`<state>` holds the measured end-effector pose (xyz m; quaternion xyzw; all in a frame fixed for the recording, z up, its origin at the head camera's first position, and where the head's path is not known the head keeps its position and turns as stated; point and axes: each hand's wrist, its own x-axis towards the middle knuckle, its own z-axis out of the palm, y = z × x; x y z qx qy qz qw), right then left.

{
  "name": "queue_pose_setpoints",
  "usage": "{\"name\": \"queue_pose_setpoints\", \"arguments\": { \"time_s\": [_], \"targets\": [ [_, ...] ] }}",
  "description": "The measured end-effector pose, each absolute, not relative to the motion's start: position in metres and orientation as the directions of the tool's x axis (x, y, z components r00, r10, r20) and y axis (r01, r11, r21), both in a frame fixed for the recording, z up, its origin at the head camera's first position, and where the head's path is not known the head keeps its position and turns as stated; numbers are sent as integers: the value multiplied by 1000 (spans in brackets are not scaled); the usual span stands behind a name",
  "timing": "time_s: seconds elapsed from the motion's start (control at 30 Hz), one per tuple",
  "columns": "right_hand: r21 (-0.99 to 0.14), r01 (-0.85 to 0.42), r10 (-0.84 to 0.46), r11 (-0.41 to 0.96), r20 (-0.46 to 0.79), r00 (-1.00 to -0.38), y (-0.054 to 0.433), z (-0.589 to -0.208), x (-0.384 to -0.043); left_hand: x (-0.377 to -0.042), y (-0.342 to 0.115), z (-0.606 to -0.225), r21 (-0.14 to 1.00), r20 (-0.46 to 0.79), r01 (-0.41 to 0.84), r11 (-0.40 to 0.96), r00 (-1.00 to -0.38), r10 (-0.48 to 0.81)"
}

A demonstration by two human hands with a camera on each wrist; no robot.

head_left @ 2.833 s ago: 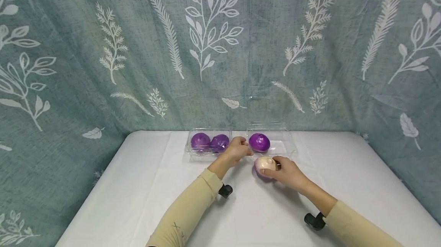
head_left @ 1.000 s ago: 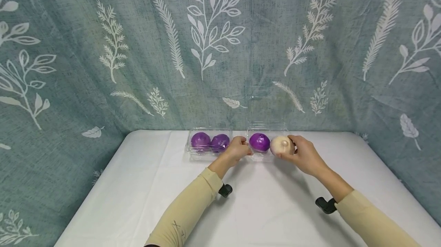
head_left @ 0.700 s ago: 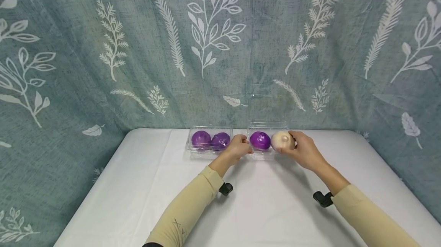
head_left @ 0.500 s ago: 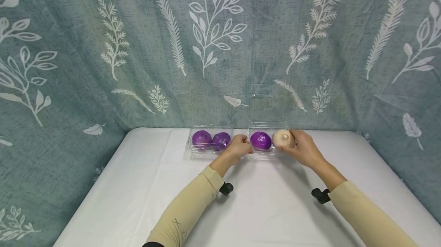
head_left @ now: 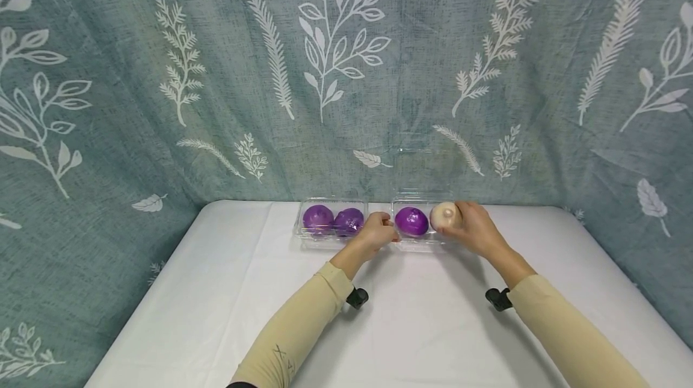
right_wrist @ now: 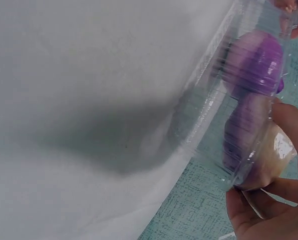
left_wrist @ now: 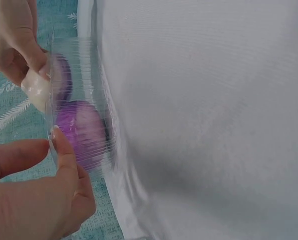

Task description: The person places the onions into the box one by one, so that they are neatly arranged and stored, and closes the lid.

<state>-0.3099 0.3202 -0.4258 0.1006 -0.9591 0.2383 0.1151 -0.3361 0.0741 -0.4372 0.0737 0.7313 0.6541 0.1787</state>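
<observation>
My left hand (head_left: 373, 234) pinches the near left rim of a clear plastic clamshell box (head_left: 422, 247), thumb on one side of the rim and fingers on the other in the left wrist view. A glossy purple turnip (head_left: 411, 221) sits in the left half of that box. In the right half is a second turnip (head_left: 445, 216), cream end up and purple below. My right hand (head_left: 479, 230) grips it from the right, thumb and fingers round its cream part. Seen from the right wrist, its purple part (right_wrist: 241, 132) is down inside the box wall, beside the other turnip.
Left of my left hand, another clear box (head_left: 331, 243) holds two purple turnips (head_left: 318, 218). The open box's raised lid (head_left: 422, 194) stands at the back, against the leaf-patterned curtain (head_left: 243, 75). Both boxes are at the far edge of the white-covered table (head_left: 406, 328).
My right hand has lifted the turnip from the table in front of the box and brought it back and right into the box's right half. My left hand stays on the rim.
</observation>
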Motion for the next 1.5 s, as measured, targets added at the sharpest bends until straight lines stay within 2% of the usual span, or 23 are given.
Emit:
{"name": "queue_pose_setpoints", "arguments": {
  "time_s": [0.27,0.43,0.63,0.83,1.13,1.3,1.5],
  "targets": [
    [-356,-263,-159,897,295,-942,317,-429,-322,-337,75,-438,983,-163,-126,130,-928,334],
    [-278,-208,-143,938,238,-961,314,-434,-327,-337,74,-439,983,-163,-126,131,-933,322],
    [-267,-176,-130,948,180,-975,313,-432,-327,-337,74,-438,981,-171,-129,146,-929,329],
    [-336,-173,-133,926,138,-981,315,-414,-328,-339,74,-438,982,-165,-126,140,-935,313],
    [-510,-115,-57,852,129,-990,327,-391,-344,-337,75,-437,983,-159,-120,138,-933,324],
    [-663,-18,10,749,38,-999,329,-380,-353,-336,75,-438,985,-148,-109,134,-933,327],
    [-771,54,16,634,-57,-998,328,-372,-358,-337,76,-439,985,-149,-112,129,-934,324]
  ]
}}
